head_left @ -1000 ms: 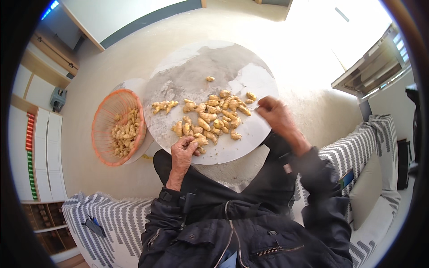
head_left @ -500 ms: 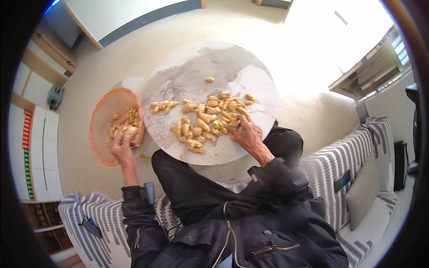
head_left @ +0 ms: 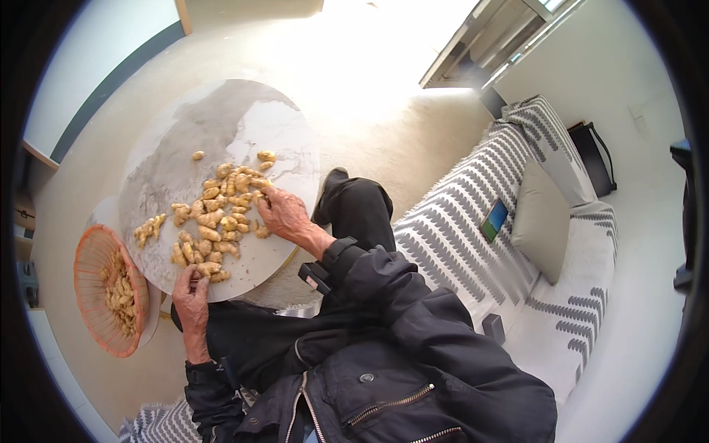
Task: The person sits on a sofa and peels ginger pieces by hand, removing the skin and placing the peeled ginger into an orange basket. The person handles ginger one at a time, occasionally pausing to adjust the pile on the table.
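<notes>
Many knobbly ginger roots lie in a loose pile on a round, marbled grey-and-white table. My left hand is at the table's near edge, its thumb and fingers closed on a ginger root at the front of the pile. On the pile's right side, my right hand has its fingers bent round a piece of ginger, partly hidden by the fingertips. To the left of the table, an orange mesh basket holds more ginger pieces.
A small ginger piece sits apart at the back of the pile. To my right is a sofa with a grey-and-white patterned cover, bearing a grey cushion and a flat blue-green item. My knee sits beside the table.
My left hand has left the basket and come to the ginger at the table's near edge. My right hand stays by the pile's right side. The view has turned to the right.
</notes>
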Action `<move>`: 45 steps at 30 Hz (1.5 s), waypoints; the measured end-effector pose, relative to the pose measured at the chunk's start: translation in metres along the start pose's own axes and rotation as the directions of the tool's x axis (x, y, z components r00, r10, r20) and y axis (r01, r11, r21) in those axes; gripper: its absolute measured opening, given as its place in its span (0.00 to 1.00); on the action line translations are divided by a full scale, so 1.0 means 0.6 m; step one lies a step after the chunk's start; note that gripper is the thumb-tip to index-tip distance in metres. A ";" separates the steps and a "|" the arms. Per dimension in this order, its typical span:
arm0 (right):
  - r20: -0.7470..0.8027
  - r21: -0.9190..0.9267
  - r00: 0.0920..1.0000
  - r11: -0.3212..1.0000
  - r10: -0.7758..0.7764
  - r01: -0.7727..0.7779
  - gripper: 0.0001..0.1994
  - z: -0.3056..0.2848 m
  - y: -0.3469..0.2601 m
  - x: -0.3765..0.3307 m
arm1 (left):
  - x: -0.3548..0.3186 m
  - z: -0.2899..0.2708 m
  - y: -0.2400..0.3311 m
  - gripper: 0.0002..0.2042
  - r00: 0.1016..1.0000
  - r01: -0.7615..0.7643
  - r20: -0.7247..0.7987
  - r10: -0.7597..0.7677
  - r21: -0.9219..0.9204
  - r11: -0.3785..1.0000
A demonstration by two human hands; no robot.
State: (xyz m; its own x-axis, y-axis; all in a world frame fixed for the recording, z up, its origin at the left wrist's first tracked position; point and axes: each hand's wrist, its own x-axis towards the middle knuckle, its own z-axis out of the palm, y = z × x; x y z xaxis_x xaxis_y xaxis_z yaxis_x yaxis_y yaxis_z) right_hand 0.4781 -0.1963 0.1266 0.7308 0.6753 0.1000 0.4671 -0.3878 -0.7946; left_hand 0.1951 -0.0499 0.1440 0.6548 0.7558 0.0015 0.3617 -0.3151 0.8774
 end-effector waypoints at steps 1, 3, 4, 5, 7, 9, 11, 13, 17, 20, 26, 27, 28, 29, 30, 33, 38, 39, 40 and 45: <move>0.008 -0.006 1.000 1.000 0.014 -0.014 0.13 0.001 0.001 0.001 | 0.002 0.011 0.008 0.18 0.993 -0.120 0.005 0.121 0.112 0.986; 0.015 -0.005 1.000 1.000 0.008 -0.008 0.14 0.001 0.003 0.001 | 0.002 0.023 0.020 0.19 0.989 -0.145 0.031 0.142 0.203 0.968; 0.017 -0.014 1.000 1.000 0.003 -0.003 0.14 0.002 0.004 0.001 | 0.004 0.025 0.023 0.18 0.987 -0.163 0.038 0.158 0.244 0.956; 0.011 -0.019 1.000 1.000 -0.014 0.014 0.14 0.004 0.004 0.001 | 0.006 0.024 0.024 0.18 0.984 -0.179 0.044 0.174 0.285 0.942; -0.004 -0.022 0.999 0.999 -0.034 0.034 0.13 0.007 0.003 0.000 | 0.008 0.024 0.023 0.18 0.985 -0.175 0.063 0.163 0.329 0.928; 0.018 -0.028 0.999 0.998 -0.047 0.048 0.12 0.007 0.002 -0.001 | 0.009 0.022 0.017 0.17 0.991 -0.125 0.084 0.103 0.328 0.936; 0.034 -0.030 0.999 0.999 -0.037 0.038 0.12 0.007 0.003 -0.003 | 0.010 0.023 0.011 0.17 0.984 -0.176 0.095 0.152 0.357 0.917; 0.024 -0.045 0.999 0.998 -0.035 0.036 0.13 0.008 0.002 -0.002 | 0.010 0.023 0.008 0.16 0.981 -0.189 0.103 0.162 0.361 0.913; -0.024 0.025 0.998 0.998 0.049 -0.049 0.14 0.015 0.011 0.004 | 0.008 0.028 0.008 0.15 0.968 -0.250 0.079 0.237 0.354 0.901; 0.022 0.005 0.995 0.996 0.094 -0.095 0.14 0.018 0.027 0.005 | 0.001 0.031 0.010 0.12 0.938 -0.332 0.042 0.343 0.384 0.861; 0.174 0.277 0.959 0.923 0.225 -0.267 0.16 -0.005 0.024 0.003 | -0.013 0.029 0.008 0.05 0.938 -0.284 -0.098 0.331 0.325 0.902; 0.158 0.283 0.965 0.927 0.208 -0.246 0.16 -0.008 0.019 -0.003 | -0.012 0.027 0.007 0.06 0.934 -0.282 -0.128 0.334 0.310 0.908; 0.142 0.326 0.976 0.923 0.164 -0.203 0.16 -0.012 0.014 -0.010 | -0.013 0.026 0.007 0.06 0.933 -0.267 -0.167 0.318 0.271 0.925; 0.126 0.279 0.981 0.944 0.147 -0.177 0.17 -0.015 0.010 -0.014 | -0.015 0.025 0.008 0.07 0.932 -0.251 -0.203 0.301 0.238 0.938; 0.115 0.254 0.984 0.954 0.135 -0.161 0.17 -0.016 0.006 -0.017 | -0.016 0.024 0.008 0.07 0.928 -0.247 -0.236 0.287 0.187 0.951; 0.165 0.127 0.986 0.991 0.026 -0.047 0.17 -0.027 0.005 -0.027 | -0.018 0.017 0.006 0.07 0.940 -0.162 -0.286 0.184 0.099 0.982; 0.147 0.034 0.988 0.998 -0.054 0.050 0.17 -0.024 -0.003 -0.042 | -0.016 0.015 -0.010 0.07 0.943 -0.095 -0.322 0.081 -0.030 0.995; 0.140 0.008 0.988 0.998 -0.069 0.068 0.17 -0.021 -0.006 -0.044 | -0.017 0.016 -0.014 0.07 0.949 -0.035 -0.316 0.002 -0.101 0.994; 0.133 -0.018 0.988 0.996 -0.085 0.088 0.17 -0.020 -0.010 -0.045 | -0.016 0.016 -0.019 0.08 0.946 -0.057 -0.325 0.017 -0.114 0.992; 0.125 -0.125 0.984 0.981 -0.130 0.145 0.17 -0.013 -0.029 -0.050 | -0.011 0.013 -0.038 0.09 0.939 -0.031 -0.334 -0.082 -0.319 0.947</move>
State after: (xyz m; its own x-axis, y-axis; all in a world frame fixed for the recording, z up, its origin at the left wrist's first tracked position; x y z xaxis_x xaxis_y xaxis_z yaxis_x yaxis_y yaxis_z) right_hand 0.4523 -0.2149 0.1421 0.5957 0.7932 0.1265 0.6269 -0.3607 -0.6906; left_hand 0.1877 -0.0525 0.1205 0.3637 0.9272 0.0894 0.1105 -0.1383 0.9842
